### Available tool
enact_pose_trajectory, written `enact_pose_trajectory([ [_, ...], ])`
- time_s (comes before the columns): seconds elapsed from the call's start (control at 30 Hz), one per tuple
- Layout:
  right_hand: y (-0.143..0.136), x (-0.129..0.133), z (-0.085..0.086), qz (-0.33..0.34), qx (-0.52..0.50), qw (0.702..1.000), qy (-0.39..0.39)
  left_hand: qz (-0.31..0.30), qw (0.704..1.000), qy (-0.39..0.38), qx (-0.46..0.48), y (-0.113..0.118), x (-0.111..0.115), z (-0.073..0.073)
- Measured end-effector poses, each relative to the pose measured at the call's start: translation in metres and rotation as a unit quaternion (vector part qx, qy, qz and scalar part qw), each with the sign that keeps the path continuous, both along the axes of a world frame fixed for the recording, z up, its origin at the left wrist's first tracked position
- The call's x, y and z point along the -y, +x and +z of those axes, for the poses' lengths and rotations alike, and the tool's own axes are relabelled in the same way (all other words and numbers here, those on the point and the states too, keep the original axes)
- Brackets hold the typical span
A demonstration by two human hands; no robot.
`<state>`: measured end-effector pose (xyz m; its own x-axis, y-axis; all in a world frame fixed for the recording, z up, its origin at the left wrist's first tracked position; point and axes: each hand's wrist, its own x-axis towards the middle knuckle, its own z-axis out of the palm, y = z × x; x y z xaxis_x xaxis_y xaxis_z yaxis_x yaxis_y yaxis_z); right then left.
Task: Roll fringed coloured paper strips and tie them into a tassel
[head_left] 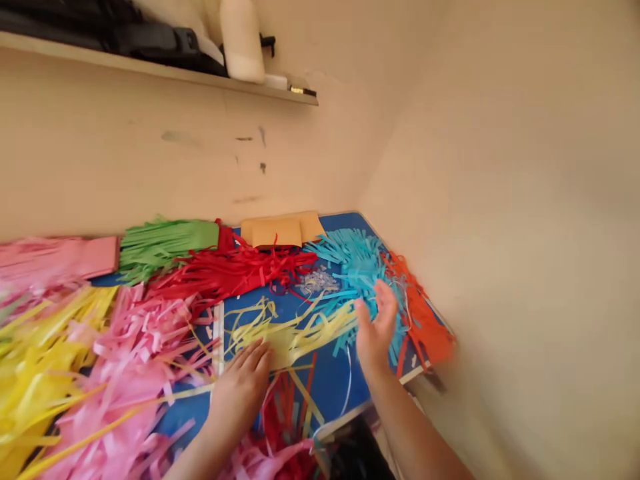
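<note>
A pale yellow fringed paper [283, 343] lies on the blue table [327, 373], its strips spreading out to both sides. My left hand [247, 370] rests on its left part, fingers stretched out and lying flat. At the right ends of the strips is my right hand [377, 327], raised slightly, with thumb and fingers apart; whether it touches a strip I cannot tell. Behind that hand spreads a light blue fringed paper [357, 260]. Small clear scraps [320, 281] lie beside it, and a white string [349, 380] trails across the tabletop.
Red [225, 270], green [175, 240], pink [125, 353] and bright yellow fringed paper [30, 373] cover the left side. Orange fringed paper [425, 320] lies along the right edge by the wall. Tan folded paper [277, 230] sits at the back. Above hangs a shelf [150, 70] with a white bottle [243, 43].
</note>
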<state>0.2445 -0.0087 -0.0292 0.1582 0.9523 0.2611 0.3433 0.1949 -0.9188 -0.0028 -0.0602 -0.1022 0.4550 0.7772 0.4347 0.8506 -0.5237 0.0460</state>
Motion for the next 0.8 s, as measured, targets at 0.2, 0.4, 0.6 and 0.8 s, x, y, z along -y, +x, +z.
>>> enact_pose_trajectory([
  [0.2, -0.049, 0.027, -0.033, 0.189, 0.291, 0.91, 0.225, 0.004, 0.999, -0.011, 0.038, 0.02, -0.012, 0.01],
  [0.4, -0.038, 0.006, -0.036, 0.193, 0.317, 0.88, 0.298, 0.124, 0.991, -0.044, -0.021, -0.009, -0.017, 0.027],
  [0.6, -0.035, 0.008, -0.059, 0.28, 0.332, 0.852, 0.292, 0.258, 0.954, -0.043, -0.146, -0.1, 0.026, 0.038],
  [0.8, -0.038, 0.008, -0.073, 0.343, 0.348, 0.834, 0.257, 0.177, 0.98, -0.057, -0.069, -0.082, 0.032, 0.083],
])
